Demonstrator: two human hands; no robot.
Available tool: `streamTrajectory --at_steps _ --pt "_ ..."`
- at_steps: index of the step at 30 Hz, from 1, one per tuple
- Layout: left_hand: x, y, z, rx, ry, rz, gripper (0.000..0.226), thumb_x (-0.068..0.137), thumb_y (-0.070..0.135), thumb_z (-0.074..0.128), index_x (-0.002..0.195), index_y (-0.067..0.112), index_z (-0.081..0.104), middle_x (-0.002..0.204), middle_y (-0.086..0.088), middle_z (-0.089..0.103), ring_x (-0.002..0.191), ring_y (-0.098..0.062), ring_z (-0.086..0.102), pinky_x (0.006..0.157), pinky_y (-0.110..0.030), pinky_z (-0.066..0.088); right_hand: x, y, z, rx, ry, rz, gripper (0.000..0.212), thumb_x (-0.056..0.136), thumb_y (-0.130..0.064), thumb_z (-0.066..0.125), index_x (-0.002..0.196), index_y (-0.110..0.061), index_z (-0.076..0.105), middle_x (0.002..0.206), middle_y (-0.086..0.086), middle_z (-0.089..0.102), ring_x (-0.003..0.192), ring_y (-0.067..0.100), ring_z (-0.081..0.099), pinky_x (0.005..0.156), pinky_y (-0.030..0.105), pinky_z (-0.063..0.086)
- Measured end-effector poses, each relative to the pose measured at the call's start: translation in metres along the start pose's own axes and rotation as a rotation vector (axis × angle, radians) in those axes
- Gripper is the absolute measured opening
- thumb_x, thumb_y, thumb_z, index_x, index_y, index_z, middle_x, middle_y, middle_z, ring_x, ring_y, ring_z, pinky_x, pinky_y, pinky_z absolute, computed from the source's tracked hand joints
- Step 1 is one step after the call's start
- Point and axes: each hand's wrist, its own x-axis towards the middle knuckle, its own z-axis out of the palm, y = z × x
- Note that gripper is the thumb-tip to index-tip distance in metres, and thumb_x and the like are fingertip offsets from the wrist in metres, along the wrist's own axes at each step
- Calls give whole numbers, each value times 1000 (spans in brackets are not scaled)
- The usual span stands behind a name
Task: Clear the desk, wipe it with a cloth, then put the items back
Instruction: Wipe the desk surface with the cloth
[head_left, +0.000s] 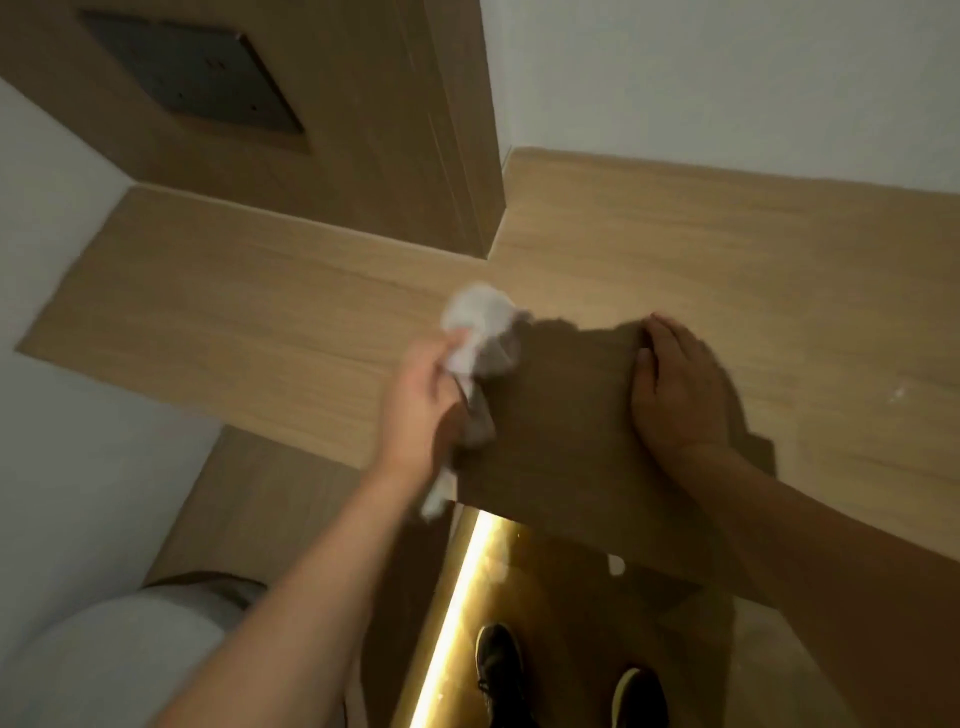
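Note:
A light wooden desk (249, 312) runs across the view, with nothing standing on it. My left hand (421, 400) grips a crumpled white cloth (480, 322) and holds it on the desk top near the middle; a tail of the cloth hangs below my wrist. My right hand (675, 384) lies flat on the desk to the right of the cloth, fingers straight and pointing away from me. A dark shadow falls on the wood between the two hands.
A wooden wall panel with a dark socket plate (192, 78) rises behind the desk. White walls flank it. A lit strip (457, 613) glows under the desk's front edge. My shoes (498, 670) stand on the floor below. A white rounded object (119, 660) sits at lower left.

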Motion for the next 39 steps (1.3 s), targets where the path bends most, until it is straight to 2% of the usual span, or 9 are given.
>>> streamTrajectory --at_steps 2,7,18,21,24,28,34,37,39 --pt "56 1 -17 103 -34 85 52 95 10 44 137 39 54 140 10 50 124 -2 53 99 -22 48 10 15 -12 16 -17 -25 43 105 -23 41 145 -8 46 151 13 43 139 31 38 118 43 26" --pt "95 -25 12 527 -169 280 59 88 -5 48 144 12 52 151 -16 47 144 -33 36 121 -42 26 35 72 -32 -238 -40 21 50 105 -36 35 150 -16 38 158 8 34 145 30 28 121 47 18" --pt "-121 13 78 94 -718 597 36 78 -10 73 114 -3 73 129 -19 65 126 -36 59 108 -54 43 33 65 -34 -91 1 -1 48 102 -27 48 143 -2 48 150 20 43 139 37 38 117 47 27" --pt "-57 19 45 0 -392 142 42 84 16 61 125 10 65 129 -15 64 125 -32 59 109 -43 45 35 65 -36 -137 10 -19 48 102 -27 49 143 -2 48 148 20 45 137 37 39 117 45 26" --pt "23 20 12 163 -156 98 46 91 20 44 132 37 58 144 1 53 135 -18 47 113 -35 39 36 67 -35 -204 40 -52 46 102 -28 47 140 -2 51 147 19 47 137 36 40 118 47 24" --pt "45 9 38 579 -167 183 52 96 18 50 148 13 43 160 -14 33 150 -29 24 123 -44 21 35 67 -33 -153 51 -46 48 100 -28 45 139 -2 53 148 19 46 140 35 38 120 48 19" --pt "-42 26 100 322 -386 328 45 102 21 55 147 19 47 153 -9 45 147 -28 36 115 -24 35 35 66 -33 -134 59 -31 51 96 -30 43 137 -2 56 147 18 48 140 34 39 120 48 21" --pt "-52 32 102 362 -546 716 51 92 17 68 140 15 51 149 -14 49 143 -31 41 118 -39 34 35 66 -34 -124 65 -34 50 95 -27 46 135 -1 57 145 19 50 138 37 42 118 52 25" --pt "-19 33 104 372 -519 670 53 91 20 65 141 19 49 147 -9 49 139 -26 45 113 -41 39 36 68 -33 -130 66 -43 49 95 -27 46 135 -1 57 145 19 50 137 37 43 117 52 26"
